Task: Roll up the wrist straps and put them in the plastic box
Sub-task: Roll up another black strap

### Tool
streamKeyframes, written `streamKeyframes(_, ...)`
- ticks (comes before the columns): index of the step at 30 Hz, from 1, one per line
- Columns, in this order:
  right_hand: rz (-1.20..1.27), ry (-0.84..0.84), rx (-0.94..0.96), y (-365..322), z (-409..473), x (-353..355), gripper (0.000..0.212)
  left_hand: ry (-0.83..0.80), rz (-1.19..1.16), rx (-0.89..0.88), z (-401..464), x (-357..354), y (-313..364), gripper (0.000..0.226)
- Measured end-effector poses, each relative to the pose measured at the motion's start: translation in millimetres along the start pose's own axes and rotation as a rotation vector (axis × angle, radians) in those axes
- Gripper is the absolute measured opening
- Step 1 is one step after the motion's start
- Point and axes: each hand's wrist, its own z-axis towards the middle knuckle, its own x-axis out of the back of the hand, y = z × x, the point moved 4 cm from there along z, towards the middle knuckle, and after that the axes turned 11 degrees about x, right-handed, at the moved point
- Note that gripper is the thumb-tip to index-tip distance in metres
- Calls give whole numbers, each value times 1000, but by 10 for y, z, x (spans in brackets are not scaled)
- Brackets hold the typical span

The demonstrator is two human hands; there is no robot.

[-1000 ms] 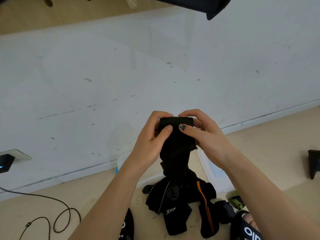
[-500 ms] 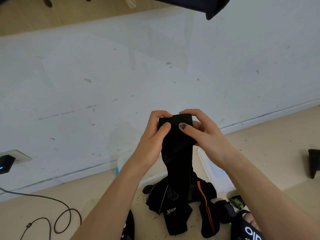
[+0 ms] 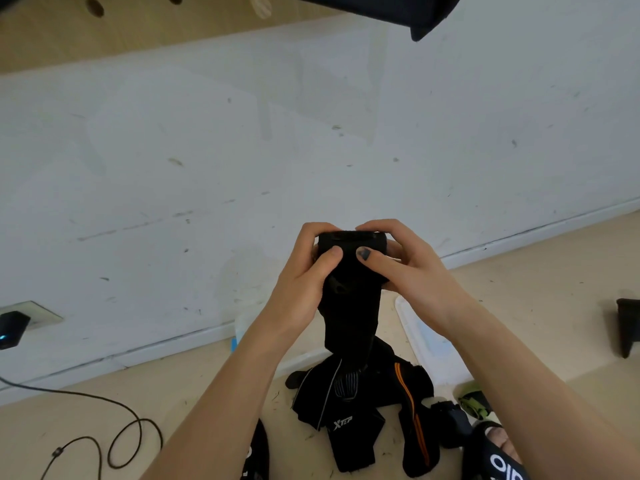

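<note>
Thicker roll on wrist strap (image 3: pixel 349 299)

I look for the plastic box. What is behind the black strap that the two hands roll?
Behind the hanging black strap a translucent plastic box shows at both sides; strap and forearms cover its middle and contents.

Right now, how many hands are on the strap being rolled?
2: the left hand grips the left end of the strap, and the right hand grips the right end. Its tail hangs to the pile.
</note>
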Motion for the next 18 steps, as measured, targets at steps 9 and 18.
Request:
streamKeyframes(9,-18,4,37,-21,-9,-6,16,-50,6,19,26,-5,-55,24)
streamKeyframes(18,-83,-16,-34,40,17,-4,18,-22,41,2,55,2,-74,27)
